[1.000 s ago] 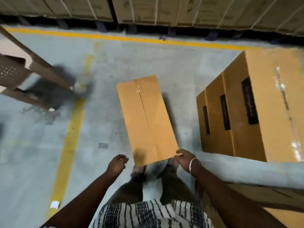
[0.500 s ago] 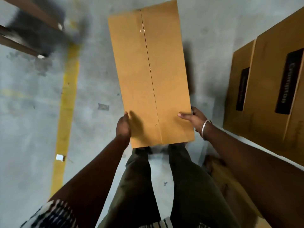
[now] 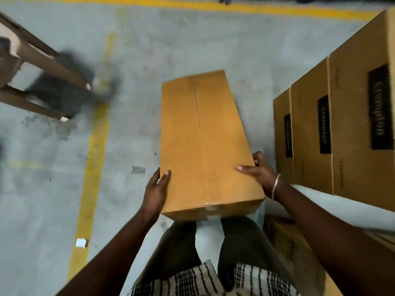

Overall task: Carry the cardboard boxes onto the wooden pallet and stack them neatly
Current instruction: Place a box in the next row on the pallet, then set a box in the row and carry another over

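Grey concrete floor (image 3: 175,50) marked with a yellow line (image 3: 94,159) spreads below us as we hold a long cardboard box (image 3: 203,142) at its near end. Our left hand (image 3: 156,191) grips its left edge, thumb curled on top; our right hand (image 3: 259,171) clasps its right edge likewise. Stacked boxes (image 3: 342,124) stand just to the right; a brown chair (image 3: 32,67) stands at left.

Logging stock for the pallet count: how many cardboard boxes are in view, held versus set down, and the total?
Held box, gripped by left hand and right hand: 1
Labelled boxes standing at right: 3
Box partly seen at lower right: 1
Total: 5
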A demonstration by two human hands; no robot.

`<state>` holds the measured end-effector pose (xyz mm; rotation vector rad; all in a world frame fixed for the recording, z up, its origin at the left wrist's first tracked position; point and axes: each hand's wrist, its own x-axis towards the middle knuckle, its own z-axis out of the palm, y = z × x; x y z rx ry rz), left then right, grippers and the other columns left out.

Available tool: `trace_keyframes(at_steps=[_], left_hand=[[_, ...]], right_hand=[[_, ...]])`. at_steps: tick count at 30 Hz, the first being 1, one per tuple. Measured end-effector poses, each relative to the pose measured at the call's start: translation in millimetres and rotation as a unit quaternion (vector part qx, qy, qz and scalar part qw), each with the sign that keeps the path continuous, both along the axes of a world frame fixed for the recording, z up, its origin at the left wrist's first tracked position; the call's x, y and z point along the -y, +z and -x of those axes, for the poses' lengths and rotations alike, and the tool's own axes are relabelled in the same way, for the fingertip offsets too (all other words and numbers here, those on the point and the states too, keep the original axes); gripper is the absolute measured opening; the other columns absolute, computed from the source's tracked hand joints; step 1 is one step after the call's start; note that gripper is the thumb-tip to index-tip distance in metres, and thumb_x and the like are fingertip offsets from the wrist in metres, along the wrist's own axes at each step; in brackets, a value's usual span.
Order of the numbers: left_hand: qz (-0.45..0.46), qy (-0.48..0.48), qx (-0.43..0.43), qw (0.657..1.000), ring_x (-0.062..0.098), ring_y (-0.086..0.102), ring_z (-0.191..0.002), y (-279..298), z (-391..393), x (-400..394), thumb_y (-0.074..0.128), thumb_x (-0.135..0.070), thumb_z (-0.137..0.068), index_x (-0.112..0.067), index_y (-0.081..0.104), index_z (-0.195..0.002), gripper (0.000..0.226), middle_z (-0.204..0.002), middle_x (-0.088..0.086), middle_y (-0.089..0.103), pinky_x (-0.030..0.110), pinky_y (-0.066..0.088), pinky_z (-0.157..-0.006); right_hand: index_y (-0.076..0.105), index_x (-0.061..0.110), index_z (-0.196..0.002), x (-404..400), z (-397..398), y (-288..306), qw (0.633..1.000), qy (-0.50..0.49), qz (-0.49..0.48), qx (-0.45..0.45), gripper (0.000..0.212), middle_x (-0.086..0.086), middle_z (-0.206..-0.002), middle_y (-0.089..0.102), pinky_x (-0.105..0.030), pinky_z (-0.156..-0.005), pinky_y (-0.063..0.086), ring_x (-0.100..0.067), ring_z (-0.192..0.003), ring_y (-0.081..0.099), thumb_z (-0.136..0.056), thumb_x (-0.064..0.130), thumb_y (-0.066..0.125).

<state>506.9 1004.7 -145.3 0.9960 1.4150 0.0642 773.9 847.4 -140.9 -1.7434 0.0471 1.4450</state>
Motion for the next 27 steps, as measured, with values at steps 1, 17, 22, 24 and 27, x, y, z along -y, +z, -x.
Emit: trace_keyframes(at_steps=[1,17,22,24,27], left_hand=[[0.013,-0.001,0.017,1.0,0.016,0.068,-0.106,17.6,2.2,-0.9,0.056,-0.042,-0.096,-0.026,0.057,-0.134,0.042,-0.123,-0.005,0.068,0.037,0.054,-0.092],[0.026,-0.212,0.257,0.943,0.024,0.069,-0.105,239.4,10.6,-9.1,0.06,-0.027,-0.094,-0.03,0.055,-0.135,0.041,-0.122,-0.003,0.069,0.042,0.054,-0.086],[-0.005,-0.289,0.291,0.912,0.022,0.07,-0.102,285.4,14.0,19.6,0.059,-0.029,-0.094,-0.033,0.059,-0.128,0.034,-0.118,-0.005,0.071,0.042,0.055,-0.083],[-0.007,-0.317,0.299,0.9,0.023,0.071,-0.102,297.7,18.0,34.9,0.059,-0.029,-0.094,-0.033,0.061,-0.125,0.032,-0.117,-0.005,0.072,0.043,0.054,-0.084],[-0.017,-0.354,0.306,0.884,0.021,0.071,-0.099,313.5,28.0,61.6,0.06,-0.032,-0.093,-0.036,0.06,-0.125,0.032,-0.114,-0.008,0.072,0.044,0.054,-0.084]], right_hand=[[0.039,0.013,-0.108,3.4,5.5,23.5,1.0,-0.019,-0.007,-0.013,0.088,-0.012,-0.11,0.057,-0.037,-0.067,0.052,-0.028,-0.094,0.063,-0.04,0.04,0.089],[0.063,0.004,-0.106,110.0,161.3,281.7,0.946,-0.289,-0.146,0.016,0.1,-0.015,-0.08,0.074,-0.029,-0.051,0.056,-0.026,-0.062,0.071,-0.016,0.034,0.096],[0.061,0.003,-0.114,150.9,203.1,316.2,0.915,-0.346,-0.19,0.08,0.108,-0.017,-0.084,0.072,-0.032,-0.053,0.056,-0.028,-0.065,0.07,-0.017,0.035,0.095],[0.056,0.004,-0.125,172.6,220.9,323.5,0.901,-0.368,-0.202,0.108,0.099,-0.017,-0.089,0.071,-0.034,-0.056,0.057,-0.029,-0.068,0.069,-0.033,0.026,0.086],[0.057,0.009,-0.122,207.4,257.3,335.1,0.88,-0.397,-0.22,0.142,0.082,-0.019,-0.097,0.072,-0.037,-0.061,0.057,-0.032,-0.075,0.069,-0.044,0.025,0.076]])
